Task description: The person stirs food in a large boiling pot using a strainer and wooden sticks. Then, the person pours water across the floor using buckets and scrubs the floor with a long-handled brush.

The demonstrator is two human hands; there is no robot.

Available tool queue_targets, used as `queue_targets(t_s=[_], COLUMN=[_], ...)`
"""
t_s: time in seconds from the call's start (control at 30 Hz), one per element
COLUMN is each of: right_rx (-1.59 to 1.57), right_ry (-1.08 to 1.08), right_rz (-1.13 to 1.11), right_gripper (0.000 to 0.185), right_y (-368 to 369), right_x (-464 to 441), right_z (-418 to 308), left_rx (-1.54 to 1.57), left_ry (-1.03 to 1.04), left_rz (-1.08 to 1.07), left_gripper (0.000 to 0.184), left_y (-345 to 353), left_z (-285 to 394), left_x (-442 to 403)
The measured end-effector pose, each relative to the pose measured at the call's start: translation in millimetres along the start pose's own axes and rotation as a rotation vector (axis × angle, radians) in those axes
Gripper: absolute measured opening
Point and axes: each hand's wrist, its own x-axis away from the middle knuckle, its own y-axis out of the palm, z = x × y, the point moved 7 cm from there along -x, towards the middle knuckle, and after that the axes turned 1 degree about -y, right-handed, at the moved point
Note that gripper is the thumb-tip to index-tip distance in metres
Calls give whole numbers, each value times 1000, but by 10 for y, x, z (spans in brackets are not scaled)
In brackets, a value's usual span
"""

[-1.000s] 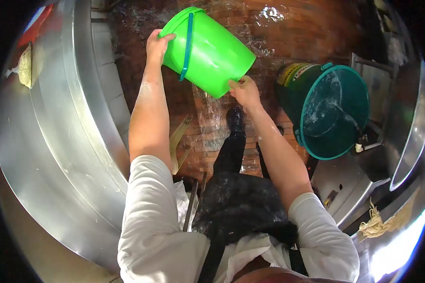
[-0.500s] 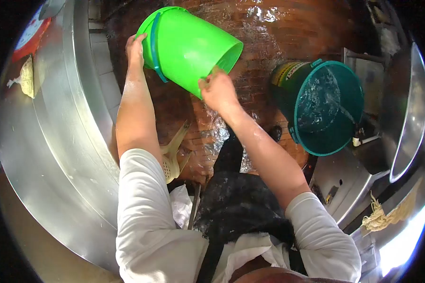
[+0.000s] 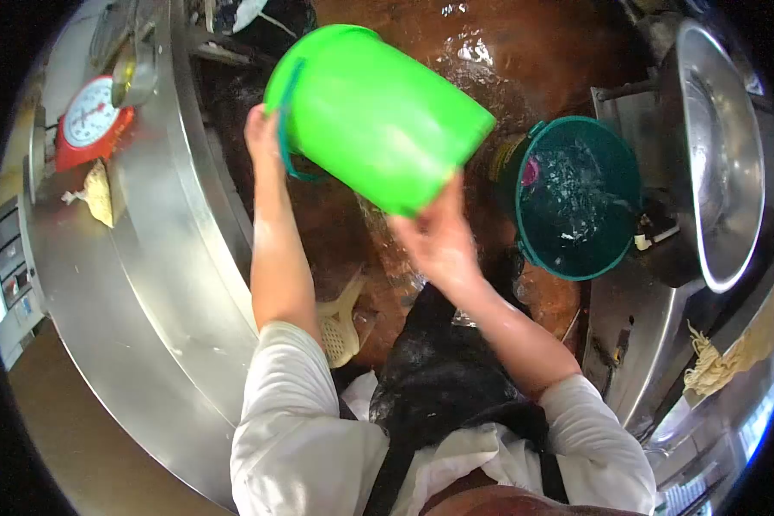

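Left hand point(image 3: 264, 136) grips tilted green bucket point(image 3: 378, 120); right hand point(image 3: 440, 236) at base.

One camera, head-worn; looks forward and steeply down from just above the person's own chest. Very wide view: dark rounded border, straight lines bowed. Apron point(image 3: 456, 370) close, at bottom of frame. Arms reach up-frame; left hand point(image 3: 264, 138) and right hand point(image 3: 443, 236) at middle range, backs toward the lens. Brick-red floor point(image 3: 529, 86) farther off, beneath them. Steel surface point(image 3: 146, 284) seen from above along frame left, its inner edge curving from top toward bottom.
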Motion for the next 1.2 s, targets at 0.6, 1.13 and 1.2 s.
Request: queue_targets(t_s=[0.6,1.13,1.2], right_rx=[105,-300,-321], right_ry=[625,1191,1059], right_rz=[770,767,859], right_gripper=[89,100,96], right_y=[-4004,-3980,-4052], right_x=[2145,1188,1199], right_z=[1866,3258,3536], left_rx=[-621,-969,-938], left_ry=[36,-259,-254], left_rz=[-885,-1055,-1075], left_gripper=[58,91,92], left_y=[4807,5509,5545], left_z=[398,-1890,-2033], left_x=[2677,2429,2449])
